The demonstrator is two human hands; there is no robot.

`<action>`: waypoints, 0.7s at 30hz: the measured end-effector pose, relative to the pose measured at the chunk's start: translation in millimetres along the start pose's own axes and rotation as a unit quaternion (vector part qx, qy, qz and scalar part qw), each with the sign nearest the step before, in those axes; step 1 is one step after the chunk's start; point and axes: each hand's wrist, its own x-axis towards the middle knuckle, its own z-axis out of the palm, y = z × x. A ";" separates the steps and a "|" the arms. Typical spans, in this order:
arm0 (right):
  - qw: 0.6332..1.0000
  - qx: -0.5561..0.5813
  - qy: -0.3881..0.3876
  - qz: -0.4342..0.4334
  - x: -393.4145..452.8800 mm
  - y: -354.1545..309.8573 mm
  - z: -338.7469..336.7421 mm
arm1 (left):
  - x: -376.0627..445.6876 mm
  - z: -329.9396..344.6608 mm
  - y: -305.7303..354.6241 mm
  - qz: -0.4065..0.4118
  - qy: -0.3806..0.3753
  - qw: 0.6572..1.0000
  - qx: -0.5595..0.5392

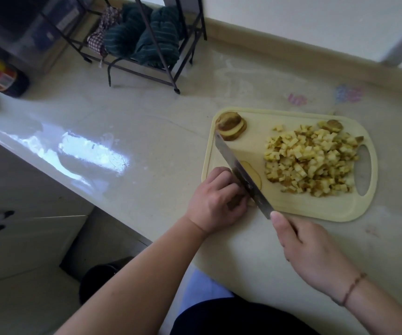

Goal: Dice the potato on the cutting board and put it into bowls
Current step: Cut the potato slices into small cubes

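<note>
Left hand (215, 198) curls its fingers over a potato slice (255, 177) at the cutting board's (316, 209) near-left edge; right hand (313, 252) grips the knife (241, 172), blade against those knuckles. The pale yellow board sits on a glossy cream counter (122, 131), a dark wire rack (151, 44) with green cloths behind. Diced potato (311, 163) heaps mid-board; stacked slices (231, 125) wait far-left.

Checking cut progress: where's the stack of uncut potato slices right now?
In the head view, the stack of slices sits at the cutting board's far left corner, just beyond the knife tip and left of the diced pile.
</note>
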 end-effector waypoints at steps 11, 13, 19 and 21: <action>0.986 0.109 -0.087 0.093 -5.6 3.3 -17.7 | -0.7 -3.4 0.5 -0.011 -0.005 1.000 -0.012; 0.991 0.092 -0.079 0.065 -8.2 2.7 -17.6 | -3.5 -5.9 0.4 -0.006 0.000 1.000 -0.011; 0.993 0.082 -0.064 0.049 -13.7 2.8 -14.7 | -14.1 -5.4 3.1 0.009 0.006 1.000 0.009; 0.994 0.073 -0.068 0.045 -13.3 3.7 -11.4 | -13.0 -3.8 2.6 0.009 0.006 1.000 0.009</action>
